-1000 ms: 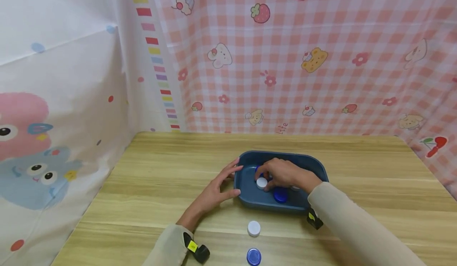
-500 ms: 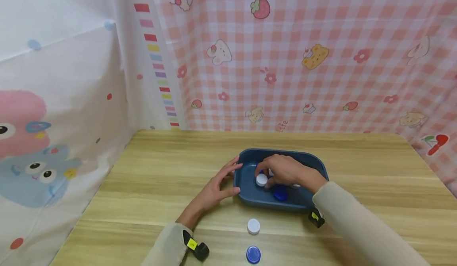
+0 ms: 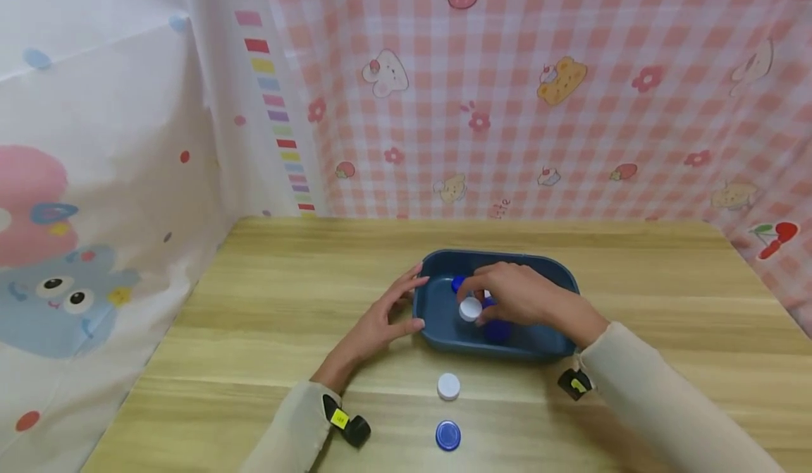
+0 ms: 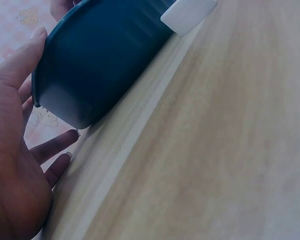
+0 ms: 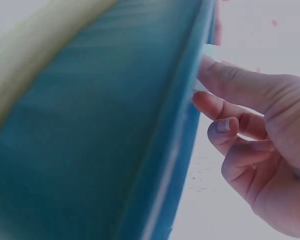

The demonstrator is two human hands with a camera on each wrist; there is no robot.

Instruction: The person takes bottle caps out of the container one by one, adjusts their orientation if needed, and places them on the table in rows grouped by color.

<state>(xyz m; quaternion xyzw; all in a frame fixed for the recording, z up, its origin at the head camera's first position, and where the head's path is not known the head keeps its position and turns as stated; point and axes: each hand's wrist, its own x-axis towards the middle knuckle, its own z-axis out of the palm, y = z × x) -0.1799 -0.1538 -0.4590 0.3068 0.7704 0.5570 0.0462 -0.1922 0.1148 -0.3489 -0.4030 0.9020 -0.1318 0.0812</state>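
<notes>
A wooden surface (image 3: 266, 304) fills the lower half of the head view, backed by a pink checked curtain (image 3: 571, 106) above and a white cartoon-print sheet (image 3: 95, 177) at the left. A dark blue oval tray (image 3: 438, 314) is seen just right of centre, its long axis running left to right across the frame. The tray's left end is steadied by the left hand (image 3: 380, 325), fingers straight and spread against the rim and outer wall, nothing enclosed in its grip; the same flat-fingered contact is shown in the left wrist view (image 4: 15, 150). The right hand (image 3: 517, 297) is reached over the tray from the right, and a white cap (image 3: 470, 309) is pinched at the fingertips, held above the tray floor near its left-centre. Blue caps (image 3: 497, 330) are partly hidden beneath that hand inside the tray; their number cannot be told. Below the tray, near the lower edge of the frame, a second white cap (image 3: 448, 385) and a blue cap (image 3: 447, 435) are lined up on the surface, well apart from both hands.
</notes>
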